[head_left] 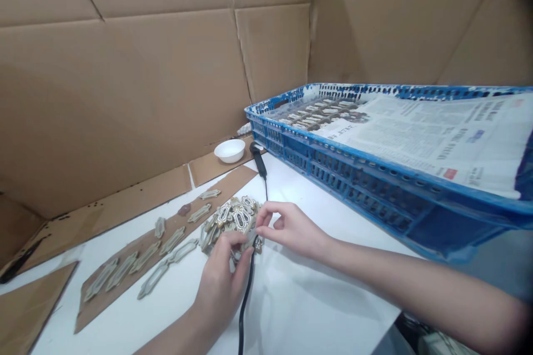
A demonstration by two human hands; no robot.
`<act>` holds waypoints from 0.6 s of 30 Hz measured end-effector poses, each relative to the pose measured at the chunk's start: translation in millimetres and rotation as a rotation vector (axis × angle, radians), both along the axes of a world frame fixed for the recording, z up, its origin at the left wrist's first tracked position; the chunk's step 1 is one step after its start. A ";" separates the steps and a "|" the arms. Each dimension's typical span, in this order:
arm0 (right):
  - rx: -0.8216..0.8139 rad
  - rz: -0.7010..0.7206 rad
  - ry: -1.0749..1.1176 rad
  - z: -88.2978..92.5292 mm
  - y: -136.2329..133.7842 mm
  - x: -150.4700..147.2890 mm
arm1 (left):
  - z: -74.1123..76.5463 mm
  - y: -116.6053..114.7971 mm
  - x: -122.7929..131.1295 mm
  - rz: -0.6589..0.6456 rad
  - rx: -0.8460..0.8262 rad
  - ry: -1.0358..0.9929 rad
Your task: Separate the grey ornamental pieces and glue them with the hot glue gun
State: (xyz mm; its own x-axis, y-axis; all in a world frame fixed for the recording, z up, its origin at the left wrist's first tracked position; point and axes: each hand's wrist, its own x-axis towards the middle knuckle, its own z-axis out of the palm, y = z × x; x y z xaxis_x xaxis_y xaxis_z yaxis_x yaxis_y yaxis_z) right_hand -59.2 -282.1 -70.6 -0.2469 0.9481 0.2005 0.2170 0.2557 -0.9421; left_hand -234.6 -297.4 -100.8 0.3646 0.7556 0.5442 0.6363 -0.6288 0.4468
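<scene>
My left hand (222, 277) is closed at the near edge of a heap of small ornate metal plates (233, 216) on the white table (300, 310); a black cable (245, 305) runs out from under its fingers, and what else it grips is hidden. My right hand (291, 227) reaches in from the right, thumb and fingers pinched at the same edge of the heap, touching a plate there. Both hands nearly meet over the pile.
Several more plates lie in a row on a cardboard strip (125, 272) to the left. A white bowl (229, 150) and a black handle-like tool (258, 160) sit behind. A blue crate (375, 177) lined with newspaper holds plates at the right. Cardboard walls surround.
</scene>
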 end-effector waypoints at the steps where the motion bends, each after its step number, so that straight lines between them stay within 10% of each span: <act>1: 0.024 -0.005 -0.007 0.0 -0.7 -0.2 | 0.6 -0.5 0.0 -0.009 0.011 0.000; 18: 0.198 -0.116 -0.212 -7.0 -7.7 1.0 | 6.1 -4.1 1.5 0.091 -0.458 -0.408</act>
